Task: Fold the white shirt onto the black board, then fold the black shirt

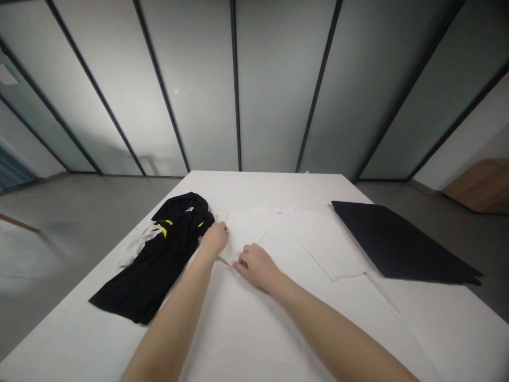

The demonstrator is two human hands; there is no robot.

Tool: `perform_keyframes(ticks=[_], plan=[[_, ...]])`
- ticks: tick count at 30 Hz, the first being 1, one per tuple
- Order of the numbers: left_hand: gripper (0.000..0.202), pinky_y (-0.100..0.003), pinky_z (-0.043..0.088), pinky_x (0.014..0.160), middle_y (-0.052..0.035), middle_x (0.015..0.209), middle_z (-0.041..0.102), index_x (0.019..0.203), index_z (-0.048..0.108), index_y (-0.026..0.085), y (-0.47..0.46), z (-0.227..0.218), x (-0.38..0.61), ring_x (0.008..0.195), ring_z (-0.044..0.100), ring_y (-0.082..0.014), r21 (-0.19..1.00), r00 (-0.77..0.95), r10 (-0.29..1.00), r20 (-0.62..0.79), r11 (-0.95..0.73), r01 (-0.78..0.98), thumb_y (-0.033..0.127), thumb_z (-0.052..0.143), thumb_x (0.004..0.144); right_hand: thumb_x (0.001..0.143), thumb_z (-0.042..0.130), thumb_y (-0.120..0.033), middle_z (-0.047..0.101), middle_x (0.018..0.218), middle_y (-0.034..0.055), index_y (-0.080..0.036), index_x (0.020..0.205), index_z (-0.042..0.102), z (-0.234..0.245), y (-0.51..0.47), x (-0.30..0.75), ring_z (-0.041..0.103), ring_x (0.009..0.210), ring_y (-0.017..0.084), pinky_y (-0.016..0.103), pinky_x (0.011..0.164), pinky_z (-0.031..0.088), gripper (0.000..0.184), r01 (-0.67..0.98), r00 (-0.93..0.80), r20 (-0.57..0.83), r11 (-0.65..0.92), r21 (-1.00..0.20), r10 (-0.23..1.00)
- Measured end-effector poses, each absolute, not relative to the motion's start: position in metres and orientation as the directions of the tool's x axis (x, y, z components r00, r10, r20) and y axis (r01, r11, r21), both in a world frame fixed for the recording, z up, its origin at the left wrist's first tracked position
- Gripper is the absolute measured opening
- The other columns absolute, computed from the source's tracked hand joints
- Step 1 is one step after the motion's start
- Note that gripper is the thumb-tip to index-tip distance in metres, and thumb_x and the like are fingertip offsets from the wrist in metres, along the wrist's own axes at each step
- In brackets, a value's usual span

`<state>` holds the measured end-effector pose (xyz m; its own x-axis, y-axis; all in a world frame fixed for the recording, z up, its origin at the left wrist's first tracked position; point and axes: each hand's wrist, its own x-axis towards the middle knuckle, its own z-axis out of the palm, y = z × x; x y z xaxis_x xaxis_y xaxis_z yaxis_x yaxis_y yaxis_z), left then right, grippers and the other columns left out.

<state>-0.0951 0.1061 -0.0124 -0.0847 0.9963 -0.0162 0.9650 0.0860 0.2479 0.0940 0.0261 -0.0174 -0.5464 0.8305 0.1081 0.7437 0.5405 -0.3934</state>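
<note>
A white T-shirt (pixel 274 302) lies spread over the white table, hard to tell apart from the tabletop. Its right sleeve (pixel 330 254) is folded inward and lies flat on the body. My left hand (pixel 216 237) is closed, pinching the shirt's left sleeve near its outer edge. Lower and to the right, my right hand (pixel 257 265) has its fingers curled together on the same sleeve's hem, where a slight fold lifts. Beside my left hand lies a black garment (pixel 159 270) with white and yellow parts, loosely heaped.
A flat black board or folder (pixel 401 244) rests on the right side of the table, overhanging the right edge. The white table (pixel 246 185) ends at the back before a frosted glass partition (pixel 278 95). Grey floor shows on both sides.
</note>
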Motion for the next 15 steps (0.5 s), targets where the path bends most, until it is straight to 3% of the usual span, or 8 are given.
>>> perform_keyframes(ticks=[6,10,12,15], plan=[[0.035,-0.036,0.051,0.095,-0.0180,0.126,0.066,0.130,0.068,0.018,0.104,-0.018,-0.091,0.118,0.066,-0.0308,0.163,-0.101,0.992,0.075,0.088,0.983,0.028,0.046,0.105,0.098,0.072,-0.031,0.070,0.109,0.0068,-0.019,0.089,0.076,-0.030,0.034,0.102,0.058,0.109,0.023,0.035,0.097,0.041,0.015,0.640,-0.585,0.229,0.617,-0.458,0.778],[0.034,-0.036,0.051,0.093,-0.0157,0.122,0.068,0.127,0.072,0.020,0.105,-0.018,-0.092,0.116,0.065,-0.0306,0.082,-0.084,0.979,0.187,0.070,0.994,0.025,0.047,0.105,0.096,0.075,-0.032,0.067,0.112,0.0058,-0.020,0.091,0.072,-0.036,0.033,0.101,0.057,0.108,0.022,0.037,0.098,0.041,0.014,0.615,-0.590,0.259,0.633,-0.470,0.765],[0.033,-0.037,0.051,0.096,-0.0153,0.120,0.070,0.124,0.073,0.018,0.104,-0.017,-0.087,0.116,0.065,-0.0301,0.046,-0.024,0.971,0.239,0.013,0.999,0.021,0.048,0.103,0.096,0.075,-0.032,0.066,0.111,0.0054,-0.021,0.093,0.072,-0.038,0.033,0.100,0.058,0.106,0.022,0.037,0.097,0.042,0.012,0.622,-0.571,0.275,0.626,-0.470,0.774],[0.031,-0.038,0.050,0.101,-0.0166,0.122,0.072,0.117,0.075,0.015,0.100,-0.024,-0.072,0.118,0.065,-0.0300,0.008,0.139,0.967,0.212,-0.144,0.990,0.022,0.049,0.103,0.098,0.072,-0.029,0.065,0.109,0.0053,-0.021,0.097,0.073,-0.039,0.033,0.100,0.058,0.105,0.022,0.036,0.095,0.043,0.008,0.629,-0.547,0.300,0.620,-0.470,0.782]])
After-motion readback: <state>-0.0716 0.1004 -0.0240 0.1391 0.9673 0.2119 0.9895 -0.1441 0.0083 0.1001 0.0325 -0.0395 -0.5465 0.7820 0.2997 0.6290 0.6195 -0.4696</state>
